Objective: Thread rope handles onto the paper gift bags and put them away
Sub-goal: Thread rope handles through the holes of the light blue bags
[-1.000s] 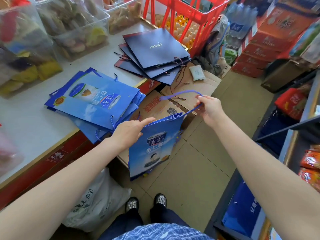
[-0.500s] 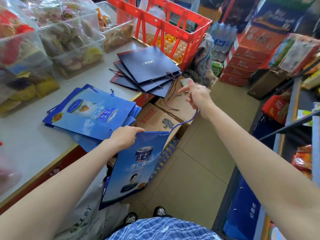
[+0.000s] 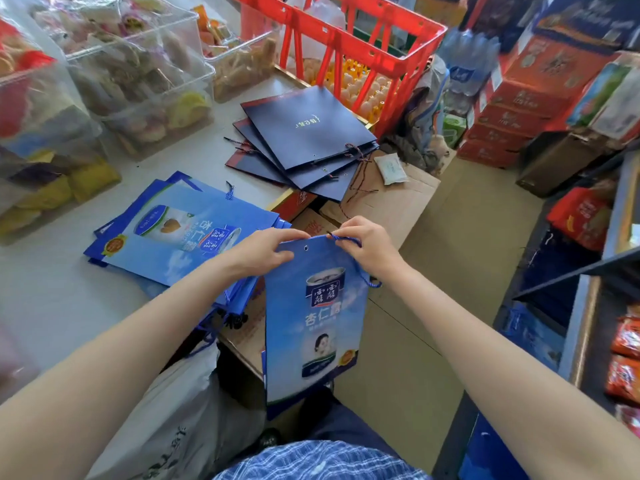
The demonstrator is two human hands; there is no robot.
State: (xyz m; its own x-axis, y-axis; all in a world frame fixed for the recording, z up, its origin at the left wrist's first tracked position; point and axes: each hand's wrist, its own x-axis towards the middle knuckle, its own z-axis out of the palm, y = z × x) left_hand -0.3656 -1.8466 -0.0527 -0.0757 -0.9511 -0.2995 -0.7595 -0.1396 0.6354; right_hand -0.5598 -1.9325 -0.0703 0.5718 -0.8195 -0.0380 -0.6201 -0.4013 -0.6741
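Observation:
A flat light-blue paper gift bag (image 3: pixel 311 317) hangs upright in front of me over the floor. My left hand (image 3: pixel 266 252) grips its top edge at the left, beside an empty punched hole. My right hand (image 3: pixel 367 242) pinches a blue rope handle (image 3: pixel 348 240) at the bag's top right corner; the rope's tail loops down by my wrist. A stack of matching blue bags (image 3: pixel 180 230) lies on the white counter (image 3: pixel 52 299). Several dark navy bags (image 3: pixel 304 136) with loose cords lie fanned at the counter's far edge.
Clear bins of snacks (image 3: pixel 131 81) line the counter's back. A red plastic crate (image 3: pixel 346 39) stands beyond the navy bags. Cardboard boxes (image 3: pixel 398 202) sit on the floor beside the counter. A white plastic sack (image 3: pixel 180 420) hangs near my legs. Shelving (image 3: pixel 588 271) runs along the right.
The bag swung from tilted to hanging upright. My right hand came back from an outstretched pull of the rope to the bag's top right corner. My left hand shifted along the top edge.

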